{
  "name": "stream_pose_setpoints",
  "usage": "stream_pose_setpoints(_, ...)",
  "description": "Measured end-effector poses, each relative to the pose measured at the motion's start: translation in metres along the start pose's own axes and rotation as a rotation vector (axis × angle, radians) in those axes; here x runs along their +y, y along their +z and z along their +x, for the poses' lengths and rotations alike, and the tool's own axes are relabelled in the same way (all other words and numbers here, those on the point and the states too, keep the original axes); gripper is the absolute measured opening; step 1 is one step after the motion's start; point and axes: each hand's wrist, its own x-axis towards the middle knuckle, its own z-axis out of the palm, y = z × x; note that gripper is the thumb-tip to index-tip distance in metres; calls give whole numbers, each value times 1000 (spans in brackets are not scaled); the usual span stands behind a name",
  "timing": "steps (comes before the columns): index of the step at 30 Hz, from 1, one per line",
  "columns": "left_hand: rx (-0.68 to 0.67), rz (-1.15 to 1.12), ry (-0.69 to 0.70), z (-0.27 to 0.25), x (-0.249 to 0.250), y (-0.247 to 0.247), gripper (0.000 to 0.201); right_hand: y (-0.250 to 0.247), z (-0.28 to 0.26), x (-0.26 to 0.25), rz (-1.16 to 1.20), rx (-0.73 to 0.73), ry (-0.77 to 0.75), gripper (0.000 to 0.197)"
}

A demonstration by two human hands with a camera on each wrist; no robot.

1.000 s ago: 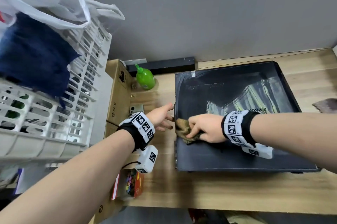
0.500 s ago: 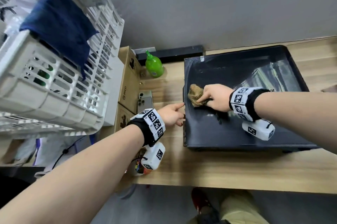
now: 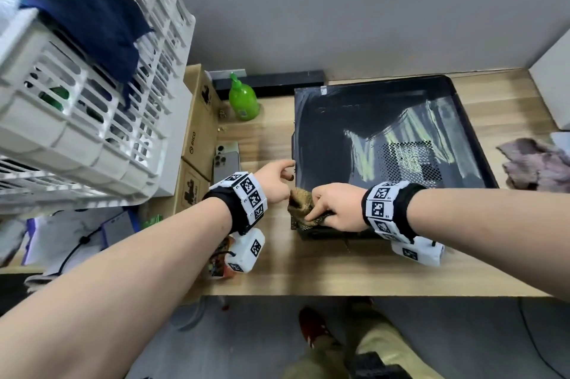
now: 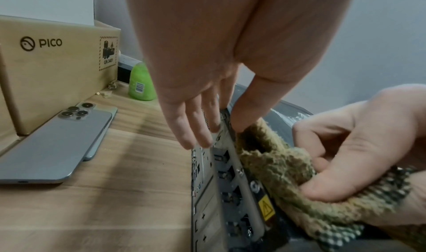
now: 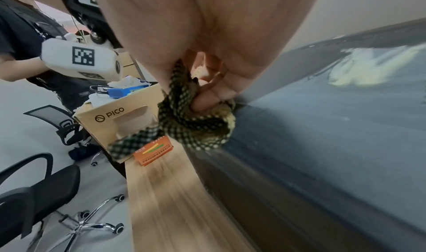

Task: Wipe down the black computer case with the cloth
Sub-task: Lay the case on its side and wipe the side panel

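Observation:
The black computer case (image 3: pixel 385 119) lies flat on the wooden desk (image 3: pixel 308 273). My right hand (image 3: pixel 311 212) grips a bunched tan cloth (image 3: pixel 299 204) with a checkered backing and presses it on the case's near-left corner. In the right wrist view the cloth (image 5: pixel 196 126) is balled in my right hand (image 5: pixel 207 99) against the case's (image 5: pixel 334 137) top edge. My left hand (image 3: pixel 288 170) rests on the case's left edge. In the left wrist view, the left hand (image 4: pixel 219 126) has straight fingers on the ported panel (image 4: pixel 205 192) and its thumb on top, beside the cloth (image 4: pixel 276 168).
Left of the case lie a grey phone (image 3: pixel 226 159) and a green bottle (image 3: pixel 243 101), backed by PICO cardboard boxes (image 3: pixel 197 119). A white crate (image 3: pixel 77 107) overhangs the far left. A greyish rag (image 3: pixel 536 162) lies at the right. Office chairs (image 5: pixel 34 192) stand beyond the desk.
My right hand has drawn the cloth back along the case's left side to its near-left corner. The left hand has stayed at the left edge.

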Motion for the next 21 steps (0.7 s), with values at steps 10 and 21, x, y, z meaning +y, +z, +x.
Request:
stream_pose_setpoints(10,27,219,45,18,26,-11,40,-42,3,58,-51,101,99,45)
stream_pose_setpoints(21,84,379,58,32,45,-6,108,-83,12,129,-13,352,362,38)
